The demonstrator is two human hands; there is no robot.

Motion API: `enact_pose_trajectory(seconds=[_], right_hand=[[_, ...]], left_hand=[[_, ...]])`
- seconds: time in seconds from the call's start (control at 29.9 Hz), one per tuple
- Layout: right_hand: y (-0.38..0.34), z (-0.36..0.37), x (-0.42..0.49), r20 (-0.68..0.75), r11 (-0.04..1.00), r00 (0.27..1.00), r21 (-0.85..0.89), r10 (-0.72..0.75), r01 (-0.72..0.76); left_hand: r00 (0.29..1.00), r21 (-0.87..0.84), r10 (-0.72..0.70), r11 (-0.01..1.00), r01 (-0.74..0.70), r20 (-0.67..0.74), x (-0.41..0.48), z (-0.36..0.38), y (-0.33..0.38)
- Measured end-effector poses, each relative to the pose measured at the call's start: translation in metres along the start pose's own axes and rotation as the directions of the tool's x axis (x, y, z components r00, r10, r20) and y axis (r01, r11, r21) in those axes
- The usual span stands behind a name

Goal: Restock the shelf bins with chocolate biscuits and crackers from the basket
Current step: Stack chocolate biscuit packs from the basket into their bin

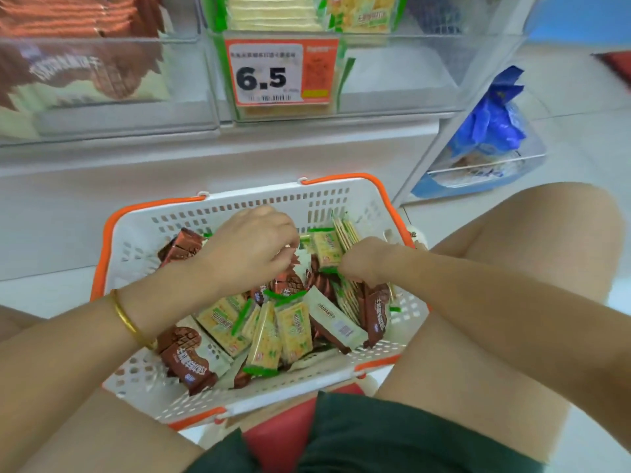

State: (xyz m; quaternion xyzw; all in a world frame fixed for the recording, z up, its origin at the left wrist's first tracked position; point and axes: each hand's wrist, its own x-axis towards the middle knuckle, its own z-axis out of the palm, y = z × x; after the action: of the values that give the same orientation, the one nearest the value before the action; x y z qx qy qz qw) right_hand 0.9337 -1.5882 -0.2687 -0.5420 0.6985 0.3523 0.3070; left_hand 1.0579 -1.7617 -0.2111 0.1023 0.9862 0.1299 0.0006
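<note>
A white basket [136, 240] with orange handles sits on the floor between my knees. It holds several brown chocolate biscuit packs [191, 360] and green-edged cracker packs [293, 329], all mixed. My left hand [249, 247] reaches into the far middle of the basket, fingers curled round a brown chocolate biscuit pack [297, 259]. Just to its right, my right hand [365, 261] is curled down among the packs, pinching cracker packs [348, 295] by their green edge. The fingertips of both hands are hidden.
Clear shelf bins stand behind the basket: a chocolate biscuit bin [85, 73] at left, a cracker bin [392, 80] in the middle carrying an orange 6.5 price tag [280, 73]. A lower bin with blue packs [491, 131] is at right. My knees flank the basket.
</note>
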Motion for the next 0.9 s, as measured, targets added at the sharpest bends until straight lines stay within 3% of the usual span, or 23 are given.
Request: enact_pose_trajectory(seconds=[0.1, 0.23, 0.4, 0.53, 0.6, 0.63, 0.7, 0.77, 0.8, 0.84, 0.9], right_hand=[[0.004, -0.011, -0.004, -0.050, 0.999, 0.999, 0.044, 0.014, -0.012], [0.030, -0.044, -0.028, -0.253, 0.921, 0.967, 0.378, 0.004, 0.095], [0.038, -0.071, -0.048, -0.439, 0.602, 0.895, 0.738, 0.081, 0.307], [0.027, -0.089, -0.049, -0.508, 0.353, 0.850, 0.828, 0.141, 0.436], [0.019, -0.104, -0.051, -0.527, 0.293, 0.841, 0.829, 0.124, 0.477], [0.013, -0.115, -0.052, -0.543, 0.318, 0.832, 0.813, 0.113, 0.488], [0.001, -0.141, -0.053, -0.612, 0.503, 0.780, 0.718, 0.127, 0.481], [-0.010, -0.174, -0.057, -0.709, 0.680, 0.689, 0.580, 0.150, 0.449], [-0.014, -0.192, -0.062, -0.744, 0.712, 0.650, 0.541, 0.156, 0.448], [-0.017, -0.209, -0.069, -0.774, 0.715, 0.614, 0.518, 0.158, 0.469], [-0.017, -0.243, -0.085, -0.832, 0.707, 0.526, 0.477, 0.173, 0.523]], left_hand=[[1.000, -0.023, 0.002, 1.000, -0.001, 0.016, 0.006, 0.000, 0.000], [0.992, -0.094, -0.065, 0.993, 0.076, 0.111, 0.012, 0.001, -0.006], [0.927, -0.255, -0.192, 0.926, 0.280, 0.322, 0.009, -0.010, -0.020], [0.907, -0.323, -0.286, 0.865, 0.384, 0.310, -0.003, -0.035, -0.036], [0.911, -0.291, -0.302, 0.878, 0.380, 0.279, -0.010, -0.054, -0.043], [0.917, -0.301, -0.308, 0.875, 0.378, 0.255, -0.013, -0.065, -0.046], [0.931, -0.352, -0.328, 0.862, 0.364, 0.161, -0.021, -0.089, -0.055], [0.930, -0.380, -0.368, 0.861, 0.338, -0.007, -0.031, -0.113, -0.065], [0.910, -0.390, -0.397, 0.862, 0.324, -0.122, -0.037, -0.124, -0.071], [0.865, -0.401, -0.431, 0.862, 0.310, -0.259, -0.043, -0.134, -0.077], [0.694, -0.421, -0.482, 0.864, 0.276, -0.535, -0.055, -0.151, -0.086]])
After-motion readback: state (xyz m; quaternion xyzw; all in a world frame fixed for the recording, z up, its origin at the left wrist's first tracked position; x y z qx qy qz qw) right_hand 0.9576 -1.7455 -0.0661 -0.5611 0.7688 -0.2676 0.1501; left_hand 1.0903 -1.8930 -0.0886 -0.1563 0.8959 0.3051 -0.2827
